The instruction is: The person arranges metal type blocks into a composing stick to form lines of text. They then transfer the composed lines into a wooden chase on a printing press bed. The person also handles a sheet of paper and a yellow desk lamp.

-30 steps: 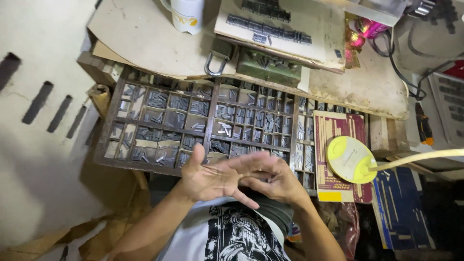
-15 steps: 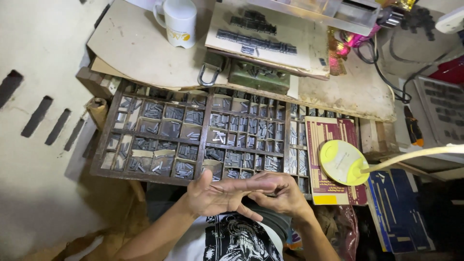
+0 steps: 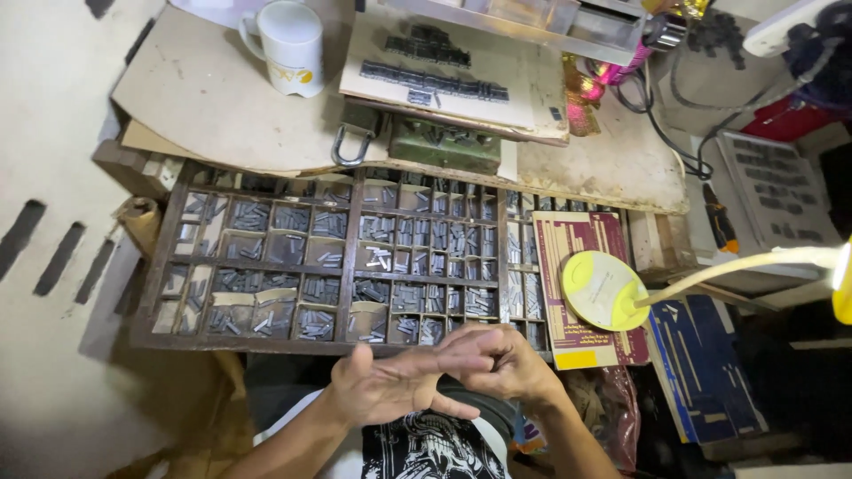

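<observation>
Mug [image 3: 291, 44], white, stands at upper left on a worn tabletop [image 3: 204, 98]. Below it lies a wooden type case [image 3: 346, 262], its many compartments holding small metal sorts. Just in front of the case's near edge, the left hand [image 3: 382, 390] is spread flat, palm up, fingers extended; the right hand [image 3: 501, 359] curls loosely against its fingertips. Whether either hand grips a sort cannot be told. At right, a round yellow lamp base [image 3: 603, 290] rests on a maroon booklet [image 3: 581, 266].
</observation>
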